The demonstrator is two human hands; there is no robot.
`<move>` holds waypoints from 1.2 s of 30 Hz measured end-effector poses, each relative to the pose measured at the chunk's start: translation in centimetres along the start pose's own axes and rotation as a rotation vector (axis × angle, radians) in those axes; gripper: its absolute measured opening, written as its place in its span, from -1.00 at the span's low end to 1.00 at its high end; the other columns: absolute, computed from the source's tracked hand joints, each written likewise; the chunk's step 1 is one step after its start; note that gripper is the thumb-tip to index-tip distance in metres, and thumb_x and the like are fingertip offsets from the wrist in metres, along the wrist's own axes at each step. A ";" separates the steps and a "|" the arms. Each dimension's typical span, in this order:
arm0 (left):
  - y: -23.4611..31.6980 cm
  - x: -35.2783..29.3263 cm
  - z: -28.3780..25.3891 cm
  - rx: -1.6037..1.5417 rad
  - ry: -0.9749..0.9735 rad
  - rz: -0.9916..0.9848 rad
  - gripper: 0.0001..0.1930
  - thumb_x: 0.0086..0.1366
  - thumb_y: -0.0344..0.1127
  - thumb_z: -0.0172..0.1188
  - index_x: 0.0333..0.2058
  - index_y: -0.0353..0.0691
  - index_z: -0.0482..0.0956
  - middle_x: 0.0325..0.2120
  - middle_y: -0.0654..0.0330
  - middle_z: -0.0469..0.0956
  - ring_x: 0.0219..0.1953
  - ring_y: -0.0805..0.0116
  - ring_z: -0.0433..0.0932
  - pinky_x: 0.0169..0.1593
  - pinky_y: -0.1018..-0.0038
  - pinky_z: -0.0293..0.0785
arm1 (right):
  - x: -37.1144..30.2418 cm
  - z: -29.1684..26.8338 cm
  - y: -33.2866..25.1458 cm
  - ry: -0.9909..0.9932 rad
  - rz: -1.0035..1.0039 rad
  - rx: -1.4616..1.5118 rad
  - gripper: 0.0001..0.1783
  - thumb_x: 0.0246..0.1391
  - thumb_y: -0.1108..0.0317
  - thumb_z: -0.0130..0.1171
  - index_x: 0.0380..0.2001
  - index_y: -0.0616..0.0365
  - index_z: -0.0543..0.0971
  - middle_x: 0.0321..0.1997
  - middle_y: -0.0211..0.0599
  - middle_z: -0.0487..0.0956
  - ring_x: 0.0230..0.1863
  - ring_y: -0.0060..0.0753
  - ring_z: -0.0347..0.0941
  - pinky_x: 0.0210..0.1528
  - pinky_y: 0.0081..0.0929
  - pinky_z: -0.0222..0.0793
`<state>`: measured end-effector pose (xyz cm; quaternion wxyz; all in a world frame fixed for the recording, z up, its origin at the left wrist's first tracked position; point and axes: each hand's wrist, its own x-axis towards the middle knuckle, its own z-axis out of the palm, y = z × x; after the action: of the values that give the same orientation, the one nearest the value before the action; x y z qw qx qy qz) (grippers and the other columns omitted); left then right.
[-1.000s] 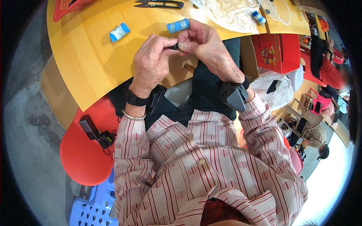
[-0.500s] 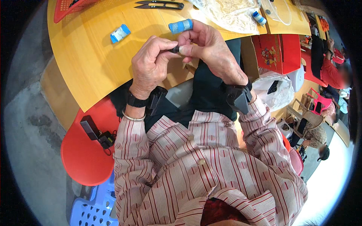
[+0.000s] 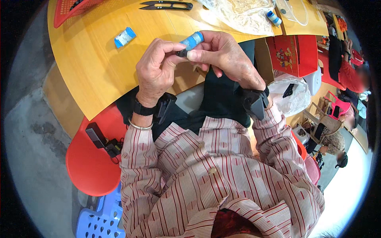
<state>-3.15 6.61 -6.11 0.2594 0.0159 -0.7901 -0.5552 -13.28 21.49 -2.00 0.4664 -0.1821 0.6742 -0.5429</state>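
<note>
Above the table's near edge, my left hand (image 3: pixel 155 71) and my right hand (image 3: pixel 228 57) meet fingertip to fingertip. Between them they pinch a small black piece (image 3: pixel 182 53), mostly covered by the fingers, so its kind is not clear. A blue-and-white wrapped tube (image 3: pixel 192 40) sits at the end of my right index finger, seemingly worn over it, and tilts toward the left fingertips. A similar blue-and-white roll (image 3: pixel 125 37) lies on the table to the left of my hands. Black thread snips (image 3: pixel 166 5) lie farther back.
On the yellow wooden table (image 3: pixel 91 67) are a red basket (image 3: pixel 65 14), a clear plastic bag (image 3: pixel 242 16) and another blue-and-white roll (image 3: pixel 274 18). A red box (image 3: pixel 295 55) and a white bag (image 3: pixel 291 93) stand to the right. A red stool (image 3: pixel 89 158) holds black devices. Other people sit at far right.
My right index finger has come down with its blue tube, which now slants close to the black piece. My left hand has barely shifted and keeps its pinch.
</note>
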 end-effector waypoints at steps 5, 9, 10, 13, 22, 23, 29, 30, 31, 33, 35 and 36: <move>0.0 0.3 -0.1 0.103 0.051 0.114 -0.83 -0.01 -0.48 0.24 -0.37 -0.22 0.53 -0.43 0.19 0.43 -0.38 0.29 0.43 -0.34 0.50 0.38 | -0.1 -0.3 -0.6 -0.056 0.033 0.041 -0.66 -0.02 0.15 0.23 -0.34 0.23 0.51 -0.59 -0.48 0.51 -0.69 -0.82 0.37 -0.77 -0.89 0.17; -0.2 0.3 -0.3 0.143 0.022 0.155 -0.85 0.01 -0.51 0.23 -0.38 -0.28 0.52 -0.37 0.17 0.40 -0.30 0.34 0.40 -0.24 0.52 0.36 | -0.3 0.0 -1.0 -0.087 0.059 0.067 -0.66 0.00 0.13 0.21 -0.37 0.22 0.50 -0.60 -0.46 0.52 -0.72 -0.84 0.34 -0.78 -0.88 0.13; -0.2 0.3 -0.2 0.142 0.021 0.155 -0.85 0.01 -0.51 0.23 -0.38 -0.28 0.52 -0.37 0.17 0.40 -0.30 0.34 0.40 -0.24 0.52 0.36 | -0.3 0.0 -0.8 -0.093 0.055 0.076 -0.68 0.03 0.18 0.19 -0.30 0.24 0.50 -0.59 -0.41 0.53 -0.74 -0.85 0.31 -0.79 -0.91 0.09; -0.2 0.3 -0.2 0.135 0.023 0.156 -0.86 0.02 -0.51 0.22 -0.38 -0.28 0.52 -0.37 0.16 0.40 -0.30 0.33 0.40 -0.22 0.52 0.36 | -0.3 0.2 -0.6 -0.093 0.035 0.082 -0.69 0.04 0.18 0.17 -0.32 0.24 0.50 -0.60 -0.40 0.53 -0.77 -0.85 0.26 -0.80 -0.88 0.03; -0.3 0.3 -0.4 0.166 0.020 0.170 -0.84 -0.02 -0.45 0.24 -0.39 -0.21 0.53 -0.39 0.18 0.40 -0.30 0.21 0.38 -0.23 0.42 0.34 | 0.0 0.3 0.0 -0.151 0.042 0.225 -0.70 0.04 0.17 0.18 -0.37 0.22 0.50 -0.61 -0.43 0.52 -0.82 -0.86 0.15 -0.79 -0.85 -0.03; -0.3 0.3 -0.4 0.179 0.018 0.181 -0.84 -0.02 -0.43 0.24 -0.39 -0.21 0.53 -0.39 0.17 0.40 -0.29 0.20 0.37 -0.22 0.41 0.33 | 0.1 0.3 0.1 -0.190 0.050 0.293 -0.72 0.04 0.19 0.18 -0.36 0.22 0.51 -0.62 -0.42 0.52 -0.82 -0.87 0.15 -0.79 -0.86 -0.04; -0.5 0.5 -0.5 0.176 0.026 0.189 -0.85 -0.02 -0.39 0.25 -0.41 -0.20 0.53 -0.38 0.17 0.41 -0.28 0.19 0.36 -0.21 0.40 0.32 | 0.6 0.5 1.0 -0.215 0.054 0.497 -0.76 0.04 0.26 0.18 -0.32 0.22 0.51 -0.63 -0.42 0.51 -0.83 -0.88 0.14 -0.80 -0.90 -0.08; -0.4 0.5 -0.5 0.164 0.033 0.184 -0.85 -0.02 -0.39 0.25 -0.41 -0.20 0.53 -0.38 0.17 0.41 -0.28 0.19 0.36 -0.21 0.41 0.32 | 0.7 0.6 1.0 -0.216 0.054 0.497 -0.76 0.04 0.26 0.18 -0.32 0.22 0.51 -0.63 -0.42 0.51 -0.83 -0.88 0.14 -0.80 -0.90 -0.08; -0.4 0.5 -0.5 0.164 0.034 0.183 -0.85 -0.02 -0.39 0.25 -0.41 -0.20 0.53 -0.38 0.17 0.41 -0.28 0.19 0.36 -0.21 0.41 0.32 | 0.7 0.6 0.9 -0.221 0.055 0.510 -0.76 0.04 0.26 0.17 -0.33 0.22 0.51 -0.63 -0.43 0.51 -0.83 -0.87 0.13 -0.80 -0.89 -0.08; -0.3 0.4 -0.6 0.154 0.031 0.177 -0.85 -0.02 -0.38 0.25 -0.41 -0.19 0.53 -0.38 0.17 0.40 -0.28 0.19 0.36 -0.22 0.41 0.32 | 0.6 0.8 0.7 -0.229 0.056 0.523 -0.77 0.05 0.26 0.17 -0.33 0.22 0.51 -0.63 -0.43 0.50 -0.83 -0.87 0.13 -0.80 -0.89 -0.08; -0.6 0.3 -0.6 0.149 0.034 0.166 -0.84 -0.02 -0.38 0.25 -0.41 -0.19 0.53 -0.38 0.17 0.40 -0.28 0.19 0.36 -0.22 0.42 0.32 | 0.4 1.0 0.1 -0.163 0.093 0.414 -0.78 0.05 0.27 0.16 -0.34 0.22 0.50 -0.64 -0.44 0.49 -0.82 -0.86 0.13 -0.79 -0.87 -0.08; -0.7 0.3 -0.4 0.137 0.034 0.160 -0.84 -0.02 -0.37 0.25 -0.40 -0.19 0.53 -0.38 0.17 0.40 -0.28 0.19 0.36 -0.22 0.42 0.33 | 0.4 0.9 0.2 -0.160 0.093 0.414 -0.78 0.05 0.27 0.16 -0.34 0.22 0.50 -0.64 -0.44 0.49 -0.82 -0.86 0.13 -0.79 -0.87 -0.08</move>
<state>-3.44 5.86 -6.46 0.3146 -0.0204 -0.8205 -0.4770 -12.72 20.75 -2.34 0.5703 -0.0936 0.5169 -0.6315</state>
